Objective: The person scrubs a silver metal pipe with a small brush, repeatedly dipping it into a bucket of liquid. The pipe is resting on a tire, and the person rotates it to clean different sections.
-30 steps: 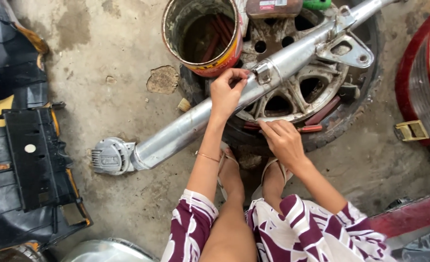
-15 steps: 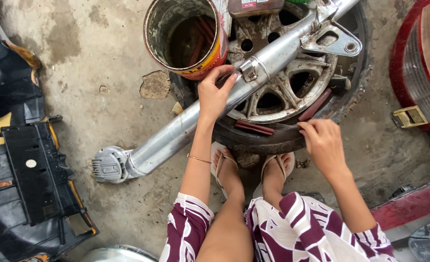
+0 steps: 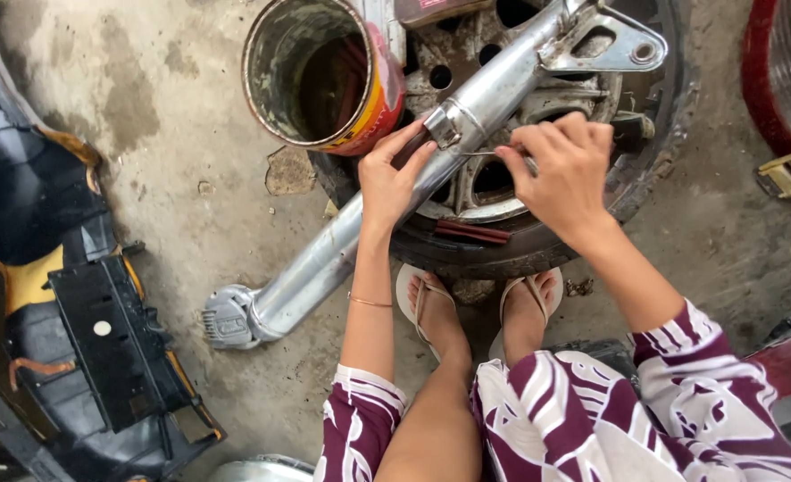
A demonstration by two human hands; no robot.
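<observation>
A long chrome exhaust pipe lies slanted across a wheel rim in a tyre on the concrete floor. My left hand rests on the pipe just below its metal clamp band, fingers curled against it. My right hand is beside the clamp on the right, pinching a thin metal tool whose tip points at the clamp. My feet in sandals stand close to the tyre.
An open rusty tin can with a red and yellow wall stands on the tyre beside the pipe. Black and yellow motorbike body panels lie at the left. A red metal object sits at the right edge.
My right hand rose from the tyre's near edge to the clamp on the pipe, now holding a thin tool. My left hand stayed on the pipe. The view moved closer.
</observation>
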